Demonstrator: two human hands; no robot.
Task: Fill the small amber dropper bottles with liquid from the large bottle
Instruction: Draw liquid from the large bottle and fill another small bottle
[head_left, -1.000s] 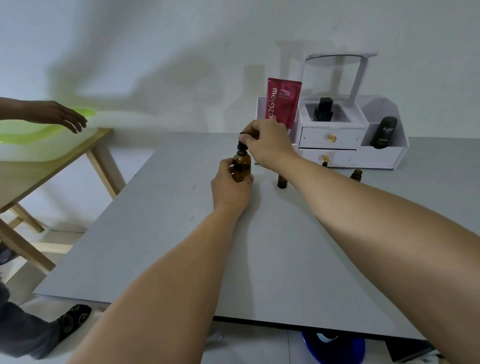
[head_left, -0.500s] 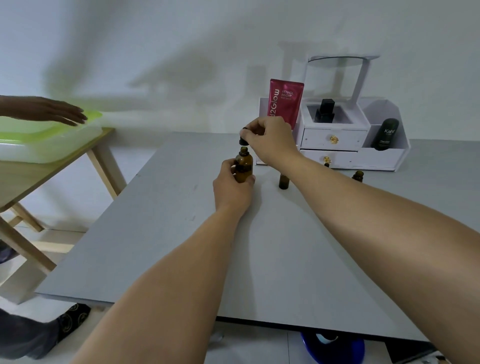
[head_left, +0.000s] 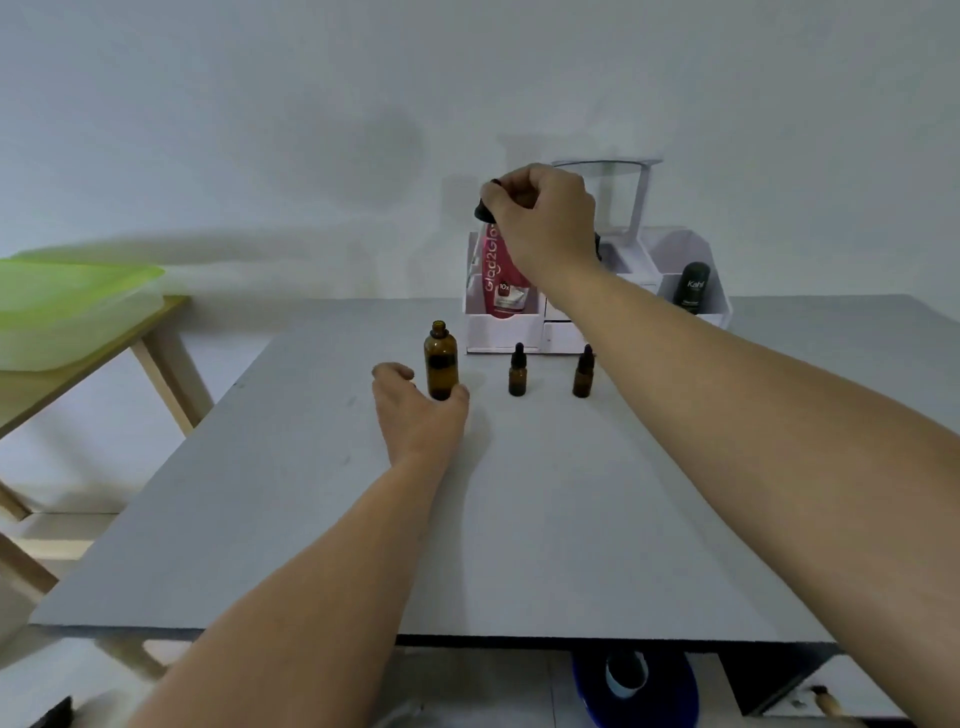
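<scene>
The large amber bottle (head_left: 440, 361) stands upright and uncapped on the grey table (head_left: 519, 519). My left hand (head_left: 418, 410) sits at its base, thumb and fingers loosely around the bottom. High above, in front of the organiser, my right hand (head_left: 540, 213) pinches the bottle's black cap (head_left: 480, 210). Two small amber dropper bottles stand capped to the right, one (head_left: 517, 370) near the large bottle and the other (head_left: 584, 372) beside my right forearm.
A white drawer organiser (head_left: 597, 306) at the table's back holds a pink tube (head_left: 501, 275) and a dark bottle (head_left: 692, 287), with a mirror above. A wooden side table carrying a green-lidded tub (head_left: 67, 306) stands left. A blue object (head_left: 634, 686) lies under the table's front edge.
My right hand lifted the black cap off the large bottle and rose well above it. My left hand slid down from the bottle's body to its base. The other person's hand left view.
</scene>
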